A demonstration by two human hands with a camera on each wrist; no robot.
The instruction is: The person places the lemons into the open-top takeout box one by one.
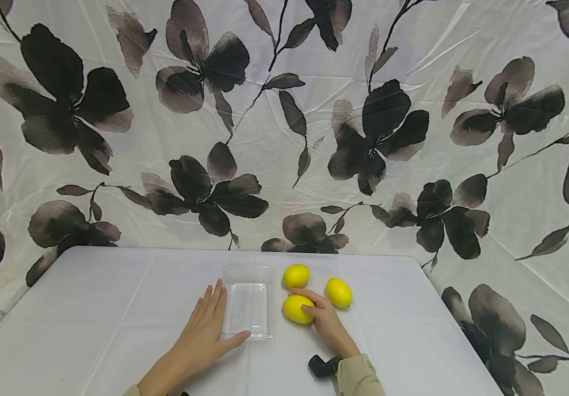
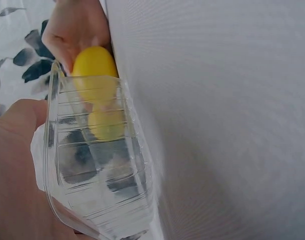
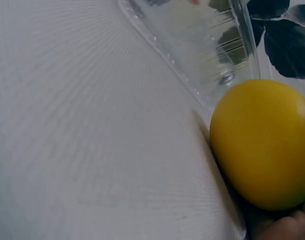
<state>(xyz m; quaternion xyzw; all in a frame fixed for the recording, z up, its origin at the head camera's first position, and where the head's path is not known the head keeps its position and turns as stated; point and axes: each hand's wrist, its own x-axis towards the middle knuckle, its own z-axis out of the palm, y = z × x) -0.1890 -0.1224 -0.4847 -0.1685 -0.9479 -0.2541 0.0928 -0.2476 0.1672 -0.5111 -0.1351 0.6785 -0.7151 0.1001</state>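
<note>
A clear plastic box (image 1: 249,302) with no lid stands on the white table. Along its left rim lie the straight fingers of my left hand (image 1: 202,324), with the thumb reaching over the near edge. My right hand (image 1: 331,327) grips a yellow lemon (image 1: 296,309) just right of the box, thumb on one side and fingers on the far side. In the right wrist view this lemon (image 3: 262,145) looms close to the box wall. Two more lemons lie nearby, one lemon (image 1: 296,276) behind the held one and another lemon (image 1: 338,292) to its right.
The white table (image 1: 91,319) has rounded far corners. Behind it hangs a cloth (image 1: 284,137) with dark flowers. A black curved device (image 1: 322,366) sits at my right wrist, beside the beige sleeve (image 1: 360,377).
</note>
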